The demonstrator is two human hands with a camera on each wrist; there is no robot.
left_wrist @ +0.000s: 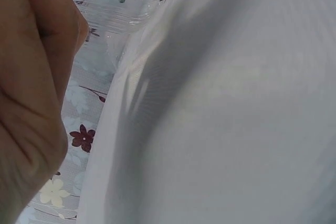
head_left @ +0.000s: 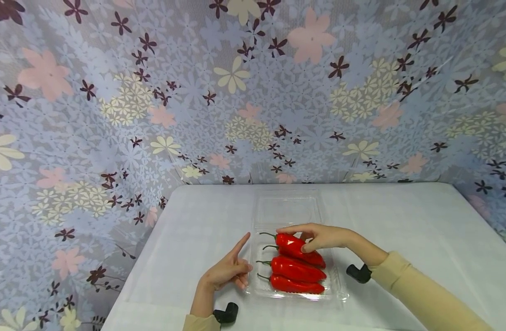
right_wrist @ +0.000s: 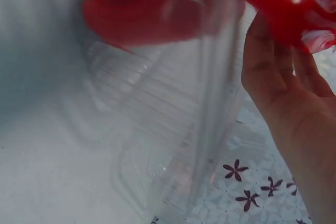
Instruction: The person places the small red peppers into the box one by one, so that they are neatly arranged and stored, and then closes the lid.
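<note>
Several red peppers with green stems lie in a clear plastic container (head_left: 261,292) on the table, its hinged lid (head_left: 288,209) folded back behind it. My right hand (head_left: 325,236) reaches over the far side and grips the farthest pepper (head_left: 289,244) between thumb and fingers. That pepper (right_wrist: 294,3) shows in the fingers in the right wrist view, and another pepper (right_wrist: 147,17) lies behind the clear wall. At the container's left rim my left hand (head_left: 226,271) holds the edge with thumb and curled fingers, index finger pointing forward. The nearest pepper (head_left: 296,285) lies along the front.
A white cloth covers the table (head_left: 186,239). Behind and to the left hangs a flowered curtain (head_left: 253,92). Black wrist-worn devices (head_left: 227,313) sit at both wrists, close above the tabletop.
</note>
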